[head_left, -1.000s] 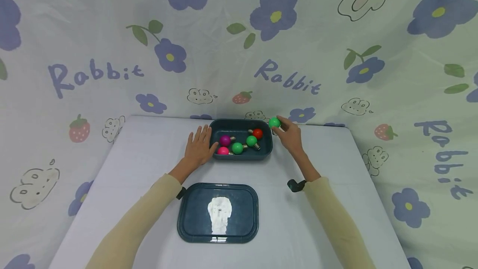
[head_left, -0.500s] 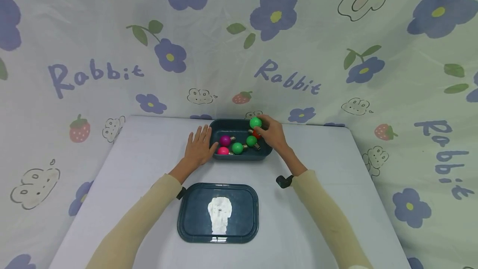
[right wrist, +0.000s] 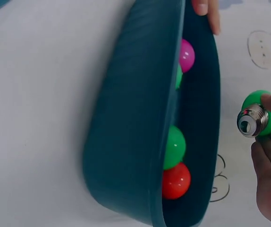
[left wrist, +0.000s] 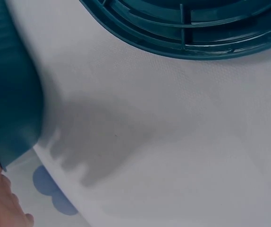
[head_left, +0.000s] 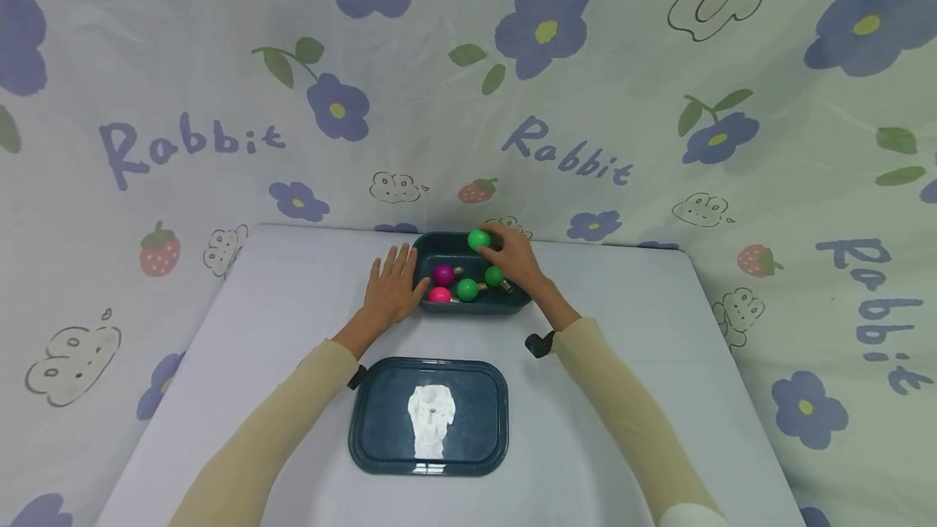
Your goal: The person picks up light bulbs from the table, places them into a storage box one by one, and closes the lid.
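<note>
My right hand (head_left: 514, 257) pinches a green light bulb (head_left: 479, 240) over the far side of a dark teal box (head_left: 476, 308). In the right wrist view the bulb's metal screw base (right wrist: 252, 121) points toward the camera. Inside the box lie a purple bulb (head_left: 442, 275), a pink bulb (head_left: 439, 294), two green bulbs (head_left: 467, 290) and a red bulb (right wrist: 176, 181), which the right hand covers in the head view. My left hand (head_left: 391, 286) rests at the box's left end with its fingers straight and spread.
A dark teal lid (head_left: 429, 456) lies on the white table (head_left: 586, 429), nearer than the box. Behind the table's far edge hangs a patterned cloth (head_left: 410, 104) with flowers and rabbits.
My right hand has carried the green bulb leftward, from beside the box's right end to above the box. The left hand has stayed at the box's left end.
</note>
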Demonstrator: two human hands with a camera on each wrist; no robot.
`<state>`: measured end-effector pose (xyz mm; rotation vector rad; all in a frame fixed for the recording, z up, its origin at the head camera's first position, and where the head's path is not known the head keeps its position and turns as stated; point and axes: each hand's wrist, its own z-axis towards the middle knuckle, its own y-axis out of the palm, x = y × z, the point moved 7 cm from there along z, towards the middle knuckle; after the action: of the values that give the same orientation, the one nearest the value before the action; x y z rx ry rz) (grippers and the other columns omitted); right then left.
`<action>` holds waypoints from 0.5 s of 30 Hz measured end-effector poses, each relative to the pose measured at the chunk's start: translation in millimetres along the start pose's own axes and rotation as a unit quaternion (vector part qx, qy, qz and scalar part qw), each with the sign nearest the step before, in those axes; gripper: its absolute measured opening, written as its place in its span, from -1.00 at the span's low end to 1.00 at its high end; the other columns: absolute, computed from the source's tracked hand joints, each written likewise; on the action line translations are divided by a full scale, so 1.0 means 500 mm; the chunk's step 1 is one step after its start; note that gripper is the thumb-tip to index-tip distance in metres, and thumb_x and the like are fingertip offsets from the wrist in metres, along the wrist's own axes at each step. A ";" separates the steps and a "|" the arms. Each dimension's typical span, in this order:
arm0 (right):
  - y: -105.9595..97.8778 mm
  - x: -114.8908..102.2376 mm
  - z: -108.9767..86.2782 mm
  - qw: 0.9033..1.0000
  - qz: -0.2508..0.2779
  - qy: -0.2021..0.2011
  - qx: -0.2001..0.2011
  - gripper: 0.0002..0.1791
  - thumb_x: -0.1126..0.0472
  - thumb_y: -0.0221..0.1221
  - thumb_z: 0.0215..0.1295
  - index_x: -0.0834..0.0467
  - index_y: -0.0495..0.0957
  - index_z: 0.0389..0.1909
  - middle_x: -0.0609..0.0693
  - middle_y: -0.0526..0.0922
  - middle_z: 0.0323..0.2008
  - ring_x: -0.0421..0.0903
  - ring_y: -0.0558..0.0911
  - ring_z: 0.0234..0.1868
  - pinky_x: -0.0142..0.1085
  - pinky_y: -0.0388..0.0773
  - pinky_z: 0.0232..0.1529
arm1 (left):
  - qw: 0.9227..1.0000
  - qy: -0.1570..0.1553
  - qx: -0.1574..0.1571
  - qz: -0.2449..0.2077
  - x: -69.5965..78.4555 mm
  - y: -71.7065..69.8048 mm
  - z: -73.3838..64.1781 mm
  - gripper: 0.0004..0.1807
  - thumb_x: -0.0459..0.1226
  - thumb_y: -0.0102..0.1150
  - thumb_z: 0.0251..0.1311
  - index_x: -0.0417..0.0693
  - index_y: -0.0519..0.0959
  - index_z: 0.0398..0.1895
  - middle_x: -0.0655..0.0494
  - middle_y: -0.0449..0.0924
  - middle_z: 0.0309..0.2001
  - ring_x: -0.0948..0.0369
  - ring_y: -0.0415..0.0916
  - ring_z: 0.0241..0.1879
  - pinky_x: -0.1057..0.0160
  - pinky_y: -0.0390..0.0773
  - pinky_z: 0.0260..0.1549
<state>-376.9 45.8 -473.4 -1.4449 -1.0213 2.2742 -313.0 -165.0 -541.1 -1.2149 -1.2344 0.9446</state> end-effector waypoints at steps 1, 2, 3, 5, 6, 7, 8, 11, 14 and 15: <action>0.005 0.000 0.002 1.000 0.000 0.002 -0.004 -0.53 0.26 0.33 0.30 0.25 0.54 0.22 0.16 0.63 0.11 0.05 0.61 0.04 -0.12 0.54 0.07 | 1.000 0.000 0.000 0.000 -0.001 0.000 0.000 -0.18 0.12 -0.31 0.53 -0.25 -0.14 0.59 -0.17 -0.23 0.59 -0.09 -0.34 0.55 -0.18 -0.23 0.43; 0.009 -0.001 0.003 1.000 0.004 0.003 -0.008 -0.52 0.27 0.33 0.30 0.25 0.54 0.22 0.17 0.63 0.10 0.05 0.61 0.03 -0.13 0.54 0.06 | 1.000 0.000 0.000 -0.001 -0.001 0.000 0.000 -0.18 0.12 -0.31 0.53 -0.25 -0.14 0.59 -0.17 -0.23 0.59 -0.09 -0.34 0.55 -0.18 -0.24 0.43; 0.013 0.000 0.004 1.000 0.008 0.006 -0.013 -0.52 0.27 0.33 0.30 0.26 0.54 0.23 0.17 0.62 0.11 0.05 0.61 0.03 -0.14 0.54 0.07 | 1.000 -0.001 -0.001 -0.002 -0.001 0.000 0.000 -0.18 0.12 -0.30 0.53 -0.24 -0.14 0.59 -0.17 -0.23 0.59 -0.09 -0.34 0.55 -0.17 -0.25 0.43; 0.024 0.004 0.007 1.000 0.010 0.011 -0.023 -0.52 0.27 0.32 0.32 0.25 0.53 0.24 0.16 0.61 0.12 0.03 0.60 0.04 -0.18 0.54 0.08 | 1.000 -0.001 -0.001 -0.005 -0.001 0.000 0.000 -0.18 0.12 -0.30 0.53 -0.24 -0.14 0.59 -0.16 -0.23 0.59 -0.09 -0.34 0.55 -0.17 -0.27 0.43; 0.029 0.007 0.009 0.999 0.013 0.012 -0.028 -0.52 0.28 0.31 0.32 0.25 0.52 0.24 0.16 0.60 0.13 0.02 0.60 0.03 -0.20 0.54 0.08 | 1.000 -0.001 -0.001 -0.006 -0.001 0.000 0.000 -0.18 0.12 -0.30 0.53 -0.24 -0.14 0.59 -0.16 -0.23 0.59 -0.10 -0.34 0.55 -0.17 -0.28 0.43; 0.034 0.008 0.011 0.999 0.013 0.011 -0.030 -0.52 0.29 0.31 0.32 0.26 0.52 0.24 0.17 0.60 0.13 0.02 0.60 0.03 -0.20 0.54 0.08 | 1.000 -0.002 -0.002 -0.007 -0.001 -0.001 0.000 -0.18 0.12 -0.30 0.53 -0.23 -0.14 0.59 -0.16 -0.23 0.59 -0.10 -0.34 0.55 -0.17 -0.28 0.43; 0.038 0.009 0.012 0.999 0.010 0.010 -0.033 -0.53 0.29 0.31 0.32 0.26 0.52 0.24 0.17 0.59 0.13 0.02 0.59 0.03 -0.21 0.53 0.08 | 1.000 -0.002 -0.003 -0.006 -0.001 -0.001 -0.001 -0.18 0.12 -0.31 0.53 -0.23 -0.14 0.59 -0.16 -0.23 0.59 -0.09 -0.34 0.55 -0.17 -0.28 0.44; 0.050 0.016 0.016 0.999 -0.005 0.014 -0.040 -0.53 0.28 0.30 0.33 0.25 0.52 0.25 0.18 0.57 0.16 0.03 0.58 0.05 -0.20 0.52 0.09 | 1.000 -0.003 -0.006 -0.009 0.000 -0.002 -0.003 -0.18 0.12 -0.32 0.53 -0.23 -0.14 0.60 -0.16 -0.24 0.59 -0.09 -0.36 0.55 -0.17 -0.29 0.43; 0.058 0.023 0.019 0.998 -0.020 0.027 -0.046 -0.51 0.24 0.30 0.34 0.21 0.52 0.27 0.16 0.55 0.21 0.03 0.56 0.14 -0.19 0.49 0.15 | 1.000 -0.002 -0.005 -0.012 0.001 -0.003 -0.004 -0.19 0.12 -0.32 0.53 -0.23 -0.14 0.59 -0.16 -0.24 0.59 -0.09 -0.37 0.55 -0.17 -0.31 0.43; 0.061 0.026 0.019 0.998 -0.027 0.033 -0.050 -0.51 0.23 0.29 0.35 0.19 0.51 0.28 0.15 0.54 0.23 0.03 0.54 0.18 -0.19 0.46 0.19 | 1.000 -0.002 -0.003 -0.013 0.001 -0.004 -0.004 -0.19 0.12 -0.31 0.53 -0.23 -0.13 0.59 -0.16 -0.24 0.59 -0.09 -0.37 0.55 -0.17 -0.32 0.43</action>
<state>-386.8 26.8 -500.7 -1.5019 -1.1555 2.1509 -310.9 -165.0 -539.1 -1.1994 -1.2542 0.9242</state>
